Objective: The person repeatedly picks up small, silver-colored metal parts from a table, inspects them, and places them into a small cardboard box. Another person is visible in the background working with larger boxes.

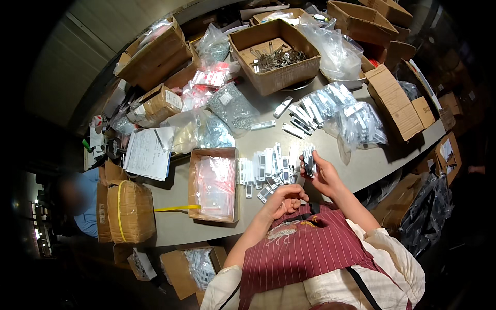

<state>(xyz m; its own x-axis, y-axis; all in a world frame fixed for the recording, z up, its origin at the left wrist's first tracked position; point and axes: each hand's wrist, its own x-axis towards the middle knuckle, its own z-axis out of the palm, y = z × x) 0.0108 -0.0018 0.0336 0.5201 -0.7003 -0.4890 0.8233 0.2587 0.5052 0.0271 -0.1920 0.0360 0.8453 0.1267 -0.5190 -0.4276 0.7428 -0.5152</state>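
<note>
My right hand (324, 174) is closed round a few narrow fittings (309, 163), white with dark parts, held upright above the table. Close by on its left, my left hand (287, 201) has its fingers curled in; whether anything is inside them is hidden. Just beyond both hands spreads a pile of similar white-and-dark rectangular fittings (264, 164). Farther off lie more loose fittings (300, 120), beside clear-bagged ones (361, 123). An open carton (236, 200) holding clear, pink-edged plastic bags stands left of the pile.
At the back, a cardboard box (281, 80) contains small metal parts. Bags of hardware (232, 106) and a clipboard with papers (147, 152) lie to the left. A yellow strap (175, 208) runs to a carton (135, 212), near a person in blue (89, 201). An open-flapped carton (395, 103) stands right.
</note>
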